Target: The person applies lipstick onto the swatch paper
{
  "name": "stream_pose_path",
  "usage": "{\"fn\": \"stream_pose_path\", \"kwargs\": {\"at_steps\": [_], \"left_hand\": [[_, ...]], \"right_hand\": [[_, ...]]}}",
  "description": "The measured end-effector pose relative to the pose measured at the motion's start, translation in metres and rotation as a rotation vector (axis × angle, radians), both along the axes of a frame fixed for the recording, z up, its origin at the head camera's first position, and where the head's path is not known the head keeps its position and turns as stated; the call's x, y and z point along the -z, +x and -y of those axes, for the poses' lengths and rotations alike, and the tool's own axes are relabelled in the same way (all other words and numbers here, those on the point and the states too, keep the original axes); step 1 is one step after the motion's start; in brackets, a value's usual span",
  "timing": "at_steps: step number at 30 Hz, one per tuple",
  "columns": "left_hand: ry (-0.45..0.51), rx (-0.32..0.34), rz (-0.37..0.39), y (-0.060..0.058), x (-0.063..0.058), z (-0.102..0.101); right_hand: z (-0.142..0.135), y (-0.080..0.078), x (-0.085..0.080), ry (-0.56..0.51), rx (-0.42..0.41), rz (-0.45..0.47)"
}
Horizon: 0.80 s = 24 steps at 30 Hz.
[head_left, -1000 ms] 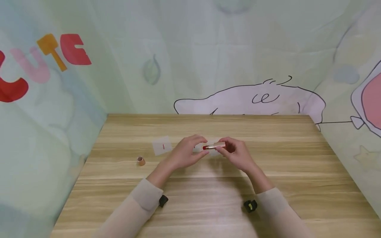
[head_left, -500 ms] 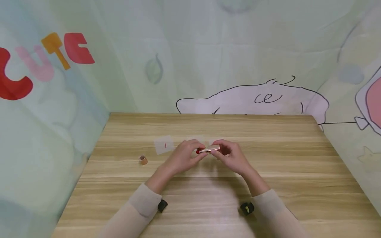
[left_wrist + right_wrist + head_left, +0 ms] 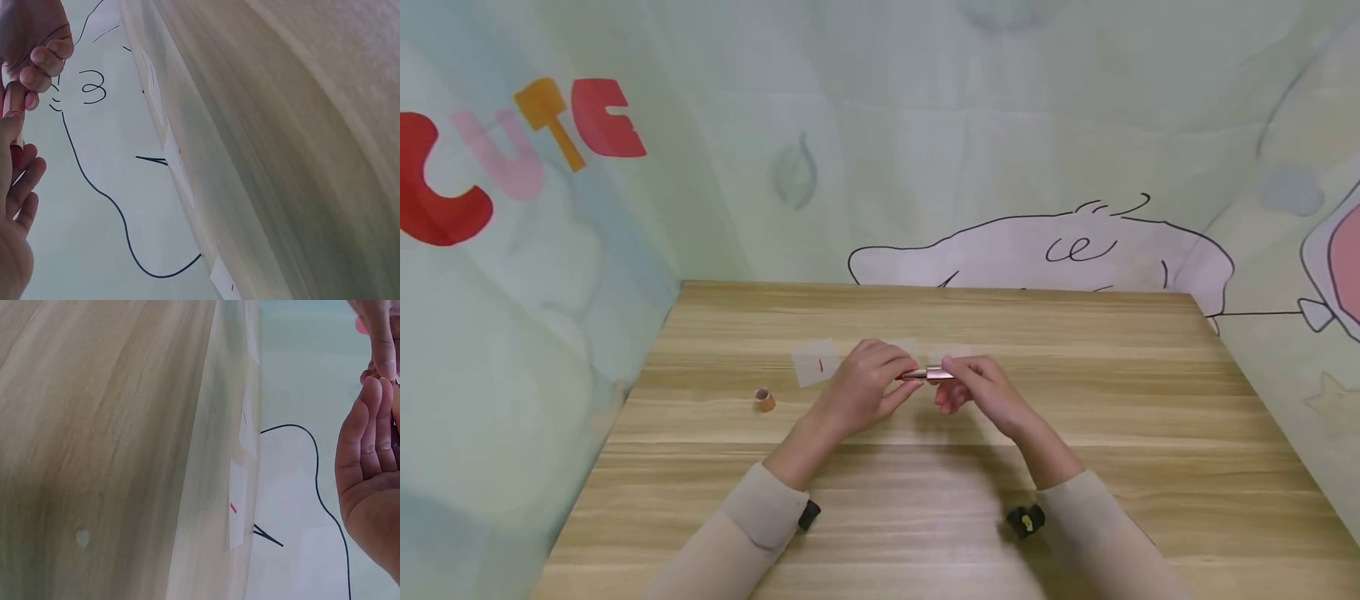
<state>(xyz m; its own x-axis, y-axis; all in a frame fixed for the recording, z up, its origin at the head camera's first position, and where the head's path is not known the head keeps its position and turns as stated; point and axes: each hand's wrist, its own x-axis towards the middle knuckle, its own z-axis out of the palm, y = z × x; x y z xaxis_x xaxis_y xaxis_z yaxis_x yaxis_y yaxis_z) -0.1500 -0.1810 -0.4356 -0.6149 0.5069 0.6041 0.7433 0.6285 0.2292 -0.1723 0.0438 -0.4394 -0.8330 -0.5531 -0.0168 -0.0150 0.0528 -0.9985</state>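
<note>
A lipstick (image 3: pixel 935 374) with a shiny pinkish-gold case is held level between both hands above the table. My left hand (image 3: pixel 863 387) pinches its left part, thumb below and fingers above, near the red end. Only a little red shows between these fingers in the head view; in the left wrist view the red tip (image 3: pixel 17 152) shows by the left fingers. My right hand (image 3: pixel 988 390) grips the base of the case at the right, its other fingers curled underneath. A small orange-brown lipstick cap (image 3: pixel 764 400) stands left of my left forearm, its dark opening upward.
Behind the hands lie a paper square (image 3: pixel 808 372) with a red stroke, a second paper (image 3: pixel 904 345) and a third paper (image 3: pixel 957 352), partly covered by the hands. A patterned cloth wall (image 3: pixel 985 175) borders the wooden table (image 3: pixel 880 500).
My left fingers, spread around the red tip a second ago, have closed onto the lipstick. My right hand has turned and shifted its grip, its curled fingers now showing below the case.
</note>
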Motion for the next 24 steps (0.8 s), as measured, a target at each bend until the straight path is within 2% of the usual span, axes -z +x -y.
{"fn": "stream_pose_path", "kwargs": {"at_steps": [6,14,24], "left_hand": [[-0.026,0.001,0.019,0.001,0.0,0.001],[-0.042,0.002,0.024,0.003,0.001,0.001],[-0.037,-0.011,0.075,0.004,0.0,0.0]], "right_hand": [[-0.001,0.0,-0.004,0.03,-0.021,-0.008],[-0.009,-0.002,-0.005,0.127,-0.068,-0.098],[-0.01,-0.002,-0.002,0.13,-0.069,-0.151]]}}
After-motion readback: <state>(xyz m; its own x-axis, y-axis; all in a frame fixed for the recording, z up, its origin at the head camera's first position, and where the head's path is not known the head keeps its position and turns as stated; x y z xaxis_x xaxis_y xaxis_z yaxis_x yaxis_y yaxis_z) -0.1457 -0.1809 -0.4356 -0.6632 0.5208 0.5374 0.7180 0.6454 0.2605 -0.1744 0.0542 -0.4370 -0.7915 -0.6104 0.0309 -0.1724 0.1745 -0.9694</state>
